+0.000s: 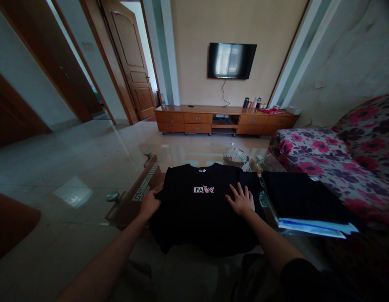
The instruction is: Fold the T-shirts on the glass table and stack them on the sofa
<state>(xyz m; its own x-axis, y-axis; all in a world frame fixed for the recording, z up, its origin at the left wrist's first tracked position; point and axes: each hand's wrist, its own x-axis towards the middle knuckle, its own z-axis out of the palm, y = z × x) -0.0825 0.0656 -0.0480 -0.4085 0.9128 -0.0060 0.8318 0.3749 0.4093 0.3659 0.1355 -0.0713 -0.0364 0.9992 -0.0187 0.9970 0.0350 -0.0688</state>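
Note:
A black T-shirt (194,214) with a small white and pink chest print lies front up on the glass table (131,184), its neckline away from me and its lower part hanging over the near edge. On its left side, my left hand (150,205) has its fingers closed on the fabric by the sleeve. My right hand (241,200) rests flat on the right part of the chest, fingers spread. The shirt's right sleeve stretches out beyond that hand, towards a dark folded cloth.
Dark folded cloth (301,195) lies over white and blue papers or packets (314,226) at the table's right. A floral sofa (314,155) stands beyond it. Further back are a low wooden cabinet (197,119) with bottles on top and a wall television (232,61).

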